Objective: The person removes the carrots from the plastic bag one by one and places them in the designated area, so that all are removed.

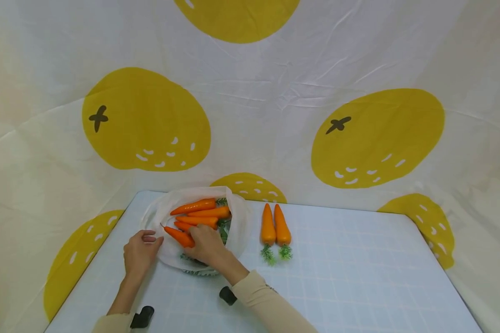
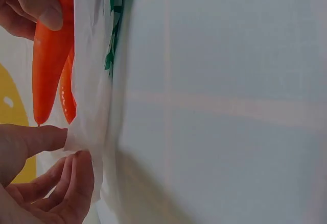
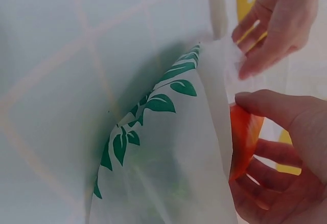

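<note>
At the bag's [image 1: 240, 224] eight o'clock, left grip [image 1: 141, 253] pinches it; right grip [image 1: 206, 246] holds a carrot [image 1: 178, 237], likely mid-transfer; next, steady the bag.

Orange carrot [image 1: 178, 237] held by right hand [image 1: 208, 246] at mouth of white, green-leaf-printed bag [image 1: 238, 224]; bag's rim pinched by left hand [image 1: 140, 253]; further carrots [image 1: 196, 221] seen inside.

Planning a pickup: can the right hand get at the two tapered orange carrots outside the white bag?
Probably not yet: the right hand grips another carrot, though the pair lies uncovered.
</note>
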Demonstrator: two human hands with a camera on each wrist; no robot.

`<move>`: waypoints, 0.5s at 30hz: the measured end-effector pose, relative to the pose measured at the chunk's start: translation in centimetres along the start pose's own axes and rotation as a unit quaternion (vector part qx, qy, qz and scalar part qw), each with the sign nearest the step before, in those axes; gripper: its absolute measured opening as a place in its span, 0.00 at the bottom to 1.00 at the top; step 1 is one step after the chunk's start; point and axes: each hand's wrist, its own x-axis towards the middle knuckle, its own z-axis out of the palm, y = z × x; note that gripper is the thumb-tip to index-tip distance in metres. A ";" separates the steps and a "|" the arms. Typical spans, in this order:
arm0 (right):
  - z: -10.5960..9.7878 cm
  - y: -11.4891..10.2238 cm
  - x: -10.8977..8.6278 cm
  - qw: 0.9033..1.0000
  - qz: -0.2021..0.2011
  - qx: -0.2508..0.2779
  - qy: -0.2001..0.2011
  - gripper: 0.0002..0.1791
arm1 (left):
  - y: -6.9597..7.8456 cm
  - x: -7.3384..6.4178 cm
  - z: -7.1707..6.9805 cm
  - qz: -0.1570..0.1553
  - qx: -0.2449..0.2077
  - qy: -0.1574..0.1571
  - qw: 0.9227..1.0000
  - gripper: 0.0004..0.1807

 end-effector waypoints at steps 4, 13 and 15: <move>-0.2 0.1 -0.1 1.000 0.005 0.012 0.000 0.12 | -0.3 0.5 0.2 -0.023 -0.020 -0.011 0.999 0.17; -1.9 0.7 -0.4 0.996 0.048 0.071 -0.022 0.14 | -1.5 1.0 0.3 -0.058 -0.055 -0.044 0.996 0.16; -2.5 0.9 -0.6 0.995 0.047 0.092 -0.015 0.14 | -1.6 0.9 0.3 -0.062 -0.059 -0.051 0.995 0.16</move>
